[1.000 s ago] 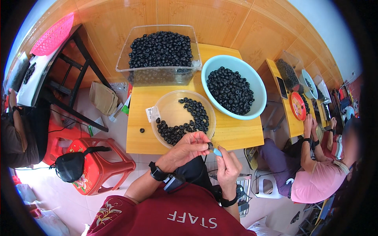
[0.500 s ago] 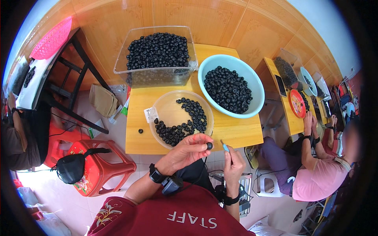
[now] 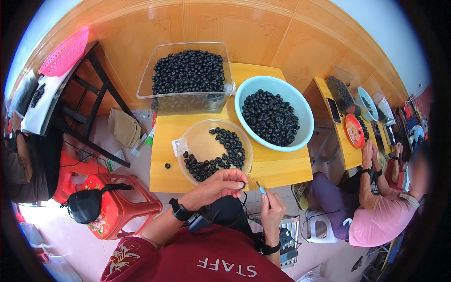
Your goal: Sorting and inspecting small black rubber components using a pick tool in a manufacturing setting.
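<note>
My left hand (image 3: pixel 224 184) pinches one small round black piece with a hole (image 3: pixel 243 185) between thumb and fingertips, just off the table's near edge. To its right, my right hand (image 3: pixel 272 205) is closed on a slim tool with a light blue handle (image 3: pixel 262 189). The tool's thin tip points up toward the table and stays apart from the piece. Beyond my hands lies a shallow clear round tray (image 3: pixel 195 136), where similar black pieces (image 3: pixel 229 144) form a curved band along its right and near sides.
Behind the tray, a clear rectangular bin (image 3: pixel 188 104) and a light blue basin (image 3: pixel 307 120) hold heaps of black pieces. A single loose piece (image 3: pixel 167 165) lies on the yellow table (image 3: pixel 282 164). Red stools (image 3: pixel 127 202) stand left; a person in pink (image 3: pixel 380 211) sits right.
The view has tilted, so the table and containers sit lower in it. The black piece has turned between my left fingertips and shows less. My right hand keeps hold of the tool.
</note>
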Tool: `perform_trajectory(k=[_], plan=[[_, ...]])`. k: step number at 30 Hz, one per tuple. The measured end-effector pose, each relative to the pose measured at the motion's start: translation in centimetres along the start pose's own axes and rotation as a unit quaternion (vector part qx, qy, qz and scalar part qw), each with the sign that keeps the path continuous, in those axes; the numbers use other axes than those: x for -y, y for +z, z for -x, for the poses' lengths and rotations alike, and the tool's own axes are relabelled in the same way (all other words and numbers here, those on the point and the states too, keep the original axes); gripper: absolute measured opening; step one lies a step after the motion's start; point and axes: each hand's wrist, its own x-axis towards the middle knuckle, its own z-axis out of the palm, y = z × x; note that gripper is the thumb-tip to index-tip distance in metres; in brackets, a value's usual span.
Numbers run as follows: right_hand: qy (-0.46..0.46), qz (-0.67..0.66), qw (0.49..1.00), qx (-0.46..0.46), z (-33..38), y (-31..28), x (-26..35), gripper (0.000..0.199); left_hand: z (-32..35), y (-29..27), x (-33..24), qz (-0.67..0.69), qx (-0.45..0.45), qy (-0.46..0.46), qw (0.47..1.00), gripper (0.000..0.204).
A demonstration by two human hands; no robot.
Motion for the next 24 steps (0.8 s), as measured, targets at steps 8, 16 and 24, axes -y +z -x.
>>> perform_trajectory(k=[8, 16, 24], plan=[[0.014, 0.012, 1.000, -0.009, 0.0, -0.5, -0.8, 0.017, -8.7, 0.8, -5.3, -0.072, 0.000, 0.060, 0.996, 0.009], [0.037, 0.005, 0.999, -0.017, 0.8, -0.6, -1.6, 0.017, -12.6, 2.8, -9.9, -0.308, -0.101, 0.084, 0.942, 0.045], [0.021, -0.016, 1.000, 0.000, 0.4, 0.0, -0.9, 0.016, -6.3, -12.8, -8.0, -0.582, -0.337, 0.159, 0.723, 0.016]])
